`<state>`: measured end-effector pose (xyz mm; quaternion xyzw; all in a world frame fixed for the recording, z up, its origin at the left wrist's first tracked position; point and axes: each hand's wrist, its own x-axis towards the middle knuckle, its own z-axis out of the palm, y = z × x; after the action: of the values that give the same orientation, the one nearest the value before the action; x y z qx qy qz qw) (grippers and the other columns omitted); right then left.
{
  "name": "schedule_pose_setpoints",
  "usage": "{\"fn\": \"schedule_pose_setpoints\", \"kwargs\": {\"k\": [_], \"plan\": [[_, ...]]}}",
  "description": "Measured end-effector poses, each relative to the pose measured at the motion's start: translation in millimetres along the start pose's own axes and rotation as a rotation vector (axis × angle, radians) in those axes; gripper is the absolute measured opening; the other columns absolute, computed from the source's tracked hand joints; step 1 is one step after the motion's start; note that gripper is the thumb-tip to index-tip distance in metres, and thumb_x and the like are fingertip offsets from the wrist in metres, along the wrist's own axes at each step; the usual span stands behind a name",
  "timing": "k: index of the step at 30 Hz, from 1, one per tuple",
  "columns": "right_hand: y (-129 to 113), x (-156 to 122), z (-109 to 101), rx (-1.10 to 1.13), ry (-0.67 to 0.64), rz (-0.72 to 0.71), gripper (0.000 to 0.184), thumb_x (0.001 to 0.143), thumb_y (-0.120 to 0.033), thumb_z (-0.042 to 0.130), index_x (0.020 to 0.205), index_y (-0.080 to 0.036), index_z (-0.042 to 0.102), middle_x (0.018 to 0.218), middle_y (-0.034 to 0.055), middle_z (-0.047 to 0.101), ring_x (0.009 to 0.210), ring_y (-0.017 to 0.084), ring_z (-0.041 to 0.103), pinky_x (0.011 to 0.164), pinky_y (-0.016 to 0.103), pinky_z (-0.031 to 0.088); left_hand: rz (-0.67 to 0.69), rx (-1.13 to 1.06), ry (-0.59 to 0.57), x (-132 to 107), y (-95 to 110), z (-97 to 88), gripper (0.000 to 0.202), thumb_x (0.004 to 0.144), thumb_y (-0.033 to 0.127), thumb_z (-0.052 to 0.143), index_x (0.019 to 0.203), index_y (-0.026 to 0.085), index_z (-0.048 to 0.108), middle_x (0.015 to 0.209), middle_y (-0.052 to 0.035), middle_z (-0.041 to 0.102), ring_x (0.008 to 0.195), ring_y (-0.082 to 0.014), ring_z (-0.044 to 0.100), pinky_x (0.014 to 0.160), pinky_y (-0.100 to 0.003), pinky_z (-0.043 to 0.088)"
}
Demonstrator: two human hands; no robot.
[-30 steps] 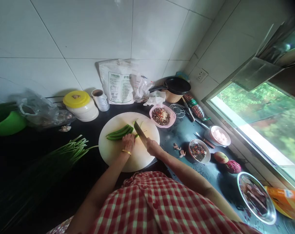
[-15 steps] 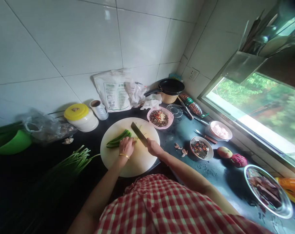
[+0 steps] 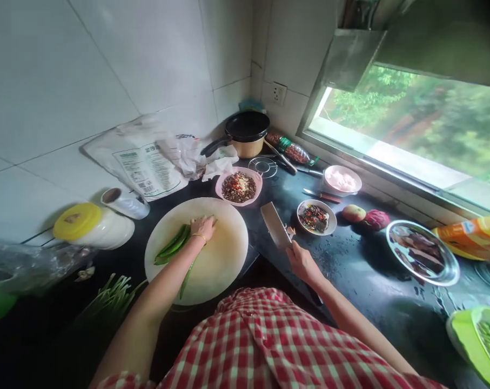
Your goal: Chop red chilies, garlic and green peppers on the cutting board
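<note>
My left hand [image 3: 202, 227] rests palm down on the ends of a few green peppers [image 3: 172, 244] lying on the round white cutting board [image 3: 224, 254]; its fingers look curled over them. My right hand [image 3: 303, 263] is closed round the handle of a cleaver [image 3: 275, 225], held up over the dark counter to the right of the board, blade pointing away from me. A single green pepper [image 3: 185, 280] lies near the board's front edge beside my forearm.
A pink bowl of chopped bits [image 3: 239, 187] sits behind the board, a small white bowl [image 3: 316, 217] to its right. A black pot [image 3: 245, 132], a white dish [image 3: 342, 180], a steel plate [image 3: 423, 252], fruit [image 3: 353, 213], scallions [image 3: 107, 297] and a yellow-lidded jar [image 3: 91, 226] crowd the counter.
My right hand lifted the cleaver off the board and carried it right, over the counter. My left hand stays on the peppers. The camera turned right.
</note>
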<state>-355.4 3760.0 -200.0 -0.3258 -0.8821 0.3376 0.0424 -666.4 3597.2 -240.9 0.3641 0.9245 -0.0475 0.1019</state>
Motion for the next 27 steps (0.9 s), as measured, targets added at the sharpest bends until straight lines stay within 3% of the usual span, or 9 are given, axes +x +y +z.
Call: {"fn": "schedule_pose_setpoints", "kwargs": {"k": [4, 7, 10, 15, 18, 20, 22, 24, 27], "plan": [[24, -15, -17, 0.062, 0.043, 0.118, 0.019, 0.084, -0.032, 0.030, 0.078, -0.019, 0.042, 0.057, -0.0001, 0.051, 0.051, 0.014, 0.050, 0.049, 0.023, 0.031, -0.039, -0.094, -0.128, 12, 2, 4.3, 0.018, 0.078, 0.026, 0.045, 0.091, 0.021, 0.057, 0.090, -0.0082, 0.063, 0.086, -0.0217, 0.058, 0.074, -0.033, 0.040], [36, -18, -30, 0.102, 0.067, 0.188, 0.019, 0.084, -0.032, 0.030, 0.079, -0.019, 0.042, 0.056, -0.0006, 0.051, 0.049, 0.014, 0.050, 0.048, 0.023, 0.031, -0.035, -0.178, -0.174, 28, 21, 5.7, 0.017, 0.077, 0.021, 0.044, 0.090, 0.020, 0.055, 0.083, -0.0063, 0.063, 0.076, -0.0190, 0.058, 0.066, -0.028, 0.039], [47, -17, -38, 0.130, 0.086, 0.232, 0.019, 0.085, -0.032, 0.028, 0.080, -0.020, 0.042, 0.055, -0.0015, 0.050, 0.049, 0.014, 0.050, 0.047, 0.022, 0.031, 0.059, -0.333, -0.153, 38, 74, 8.8, 0.013, 0.074, 0.021, 0.048, 0.084, 0.018, 0.055, 0.081, -0.0036, 0.063, 0.074, -0.0155, 0.057, 0.063, -0.025, 0.039], [55, -13, -38, 0.134, 0.060, 0.218, 0.019, 0.085, -0.031, 0.029, 0.080, -0.019, 0.043, 0.058, -0.0009, 0.053, 0.051, 0.013, 0.051, 0.047, 0.021, 0.031, 0.120, -0.743, -0.171, 45, 198, 23.3, 0.010, 0.069, 0.017, 0.054, 0.078, 0.015, 0.057, 0.075, -0.0019, 0.061, 0.070, -0.0124, 0.057, 0.064, -0.022, 0.042], [54, -7, -35, 0.117, 0.025, 0.179, 0.018, 0.086, -0.030, 0.030, 0.081, -0.019, 0.043, 0.060, 0.0000, 0.055, 0.052, 0.013, 0.052, 0.048, 0.021, 0.032, 0.122, -0.789, -0.143, 45, 232, 28.1, 0.021, 0.068, 0.023, 0.059, 0.088, 0.014, 0.059, 0.080, -0.0046, 0.062, 0.073, -0.0154, 0.058, 0.066, -0.027, 0.045], [52, -2, -31, 0.085, -0.004, 0.127, 0.019, 0.087, -0.029, 0.030, 0.082, -0.018, 0.044, 0.061, 0.0011, 0.057, 0.054, 0.013, 0.053, 0.050, 0.022, 0.032, 0.197, -0.788, 0.002, 43, 220, 24.6, 0.023, 0.070, 0.025, 0.059, 0.091, 0.016, 0.060, 0.089, -0.0069, 0.062, 0.086, -0.0184, 0.058, 0.077, -0.032, 0.046], [48, 3, -25, 0.031, -0.033, 0.055, 0.019, 0.088, -0.028, 0.030, 0.085, -0.017, 0.045, 0.064, 0.0029, 0.058, 0.056, 0.014, 0.055, 0.051, 0.023, 0.032, 0.268, -0.761, 0.211, 37, 180, 16.0, 0.018, 0.074, 0.023, 0.054, 0.089, 0.017, 0.062, 0.098, -0.0079, 0.061, 0.101, -0.0194, 0.053, 0.088, -0.034, 0.042], [39, 9, -15, -0.038, -0.076, -0.027, 0.020, 0.088, -0.026, 0.030, 0.087, -0.016, 0.047, 0.067, 0.0050, 0.060, 0.060, 0.015, 0.057, 0.053, 0.023, 0.032, 0.232, -0.686, 0.395, 23, 120, 5.3, 0.017, 0.078, 0.021, 0.049, 0.088, 0.018, 0.063, 0.103, -0.0085, 0.059, 0.108, -0.0186, 0.050, 0.095, -0.033, 0.039], [16, 19, 7, -0.156, -0.187, -0.159, 0.020, 0.089, -0.022, 0.029, 0.089, -0.015, 0.048, 0.069, 0.0068, 0.062, 0.063, 0.016, 0.059, 0.054, 0.024, 0.032, -0.021, -0.479, 0.517, -13, 21, -4.8, 0.022, 0.082, 0.024, 0.044, 0.091, 0.018, 0.063, 0.108, -0.0101, 0.057, 0.111, -0.0201, 0.048, 0.097, -0.035, 0.037]]}}
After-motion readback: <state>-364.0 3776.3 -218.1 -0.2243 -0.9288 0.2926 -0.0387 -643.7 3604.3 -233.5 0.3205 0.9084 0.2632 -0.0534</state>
